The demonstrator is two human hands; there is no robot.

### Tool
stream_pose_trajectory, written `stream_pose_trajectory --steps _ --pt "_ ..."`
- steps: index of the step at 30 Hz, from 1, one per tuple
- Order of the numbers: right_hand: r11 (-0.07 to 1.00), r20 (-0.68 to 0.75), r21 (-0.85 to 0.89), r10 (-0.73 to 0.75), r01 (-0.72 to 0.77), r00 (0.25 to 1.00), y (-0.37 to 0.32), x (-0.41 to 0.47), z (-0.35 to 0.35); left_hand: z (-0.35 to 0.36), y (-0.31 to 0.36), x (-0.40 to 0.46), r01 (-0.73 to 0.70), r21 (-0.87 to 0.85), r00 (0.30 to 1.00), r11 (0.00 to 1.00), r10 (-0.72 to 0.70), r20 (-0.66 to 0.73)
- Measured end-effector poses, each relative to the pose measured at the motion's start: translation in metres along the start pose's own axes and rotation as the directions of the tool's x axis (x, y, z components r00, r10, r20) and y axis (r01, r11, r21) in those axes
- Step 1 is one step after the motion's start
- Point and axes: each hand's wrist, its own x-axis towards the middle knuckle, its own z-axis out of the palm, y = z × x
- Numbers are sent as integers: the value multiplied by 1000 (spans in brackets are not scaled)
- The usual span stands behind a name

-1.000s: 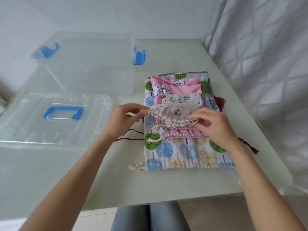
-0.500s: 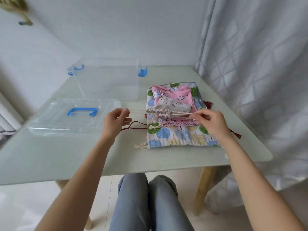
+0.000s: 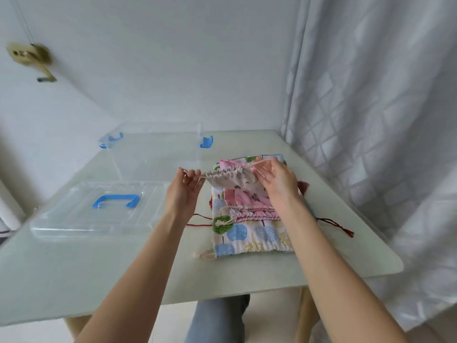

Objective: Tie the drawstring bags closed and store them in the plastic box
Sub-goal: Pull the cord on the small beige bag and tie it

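A small beige patterned drawstring bag [image 3: 231,179] hangs in the air between my hands, its mouth gathered into ruffles. My left hand [image 3: 185,188] pinches the cream cord at the bag's left end. My right hand [image 3: 277,181] pinches the cords at its right end. Under it lies a stack of flat bags [image 3: 249,224]: pink ones on a large tree-print one. The clear plastic box [image 3: 158,149] with blue latches stands open at the back of the table.
The box's clear lid [image 3: 74,214] with a blue handle lies flat at the left. Dark red tasselled cords [image 3: 338,225] trail from the stack on both sides. A white curtain [image 3: 371,120] hangs close along the table's right edge. My knees show below the front edge.
Both hands have lifted the small beige bag off the stack and pulled its cords apart, so its mouth has gathered. The camera has tilted up and back.
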Motion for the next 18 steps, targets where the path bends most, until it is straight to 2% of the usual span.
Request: stream_pose_trajectory --steps 3,6,8,11,14,16,18 --pt "984 152 149 71 -94 986 -5 24 25 17 13 27 -36 -58 999 998 38 39" --pt "969 159 205 107 -139 981 -3 47 42 19 25 47 -93 92 995 991 89 50" --pt "974 130 201 84 -109 988 -3 63 44 13 36 57 -167 205 986 964 161 47" --pt "1000 114 10 1 -3 993 -1 77 35 2 49 63 -267 442 963 856 256 85" --pt "954 171 -275 -71 117 983 13 72 28 -14 49 56 -310 619 948 722 285 142" --pt "907 208 -400 -49 130 977 24 69 26 -28 41 52 -317 731 941 604 294 165" --pt "849 231 -515 6 118 973 30 68 25 -38 34 49 -292 788 947 542 278 160"
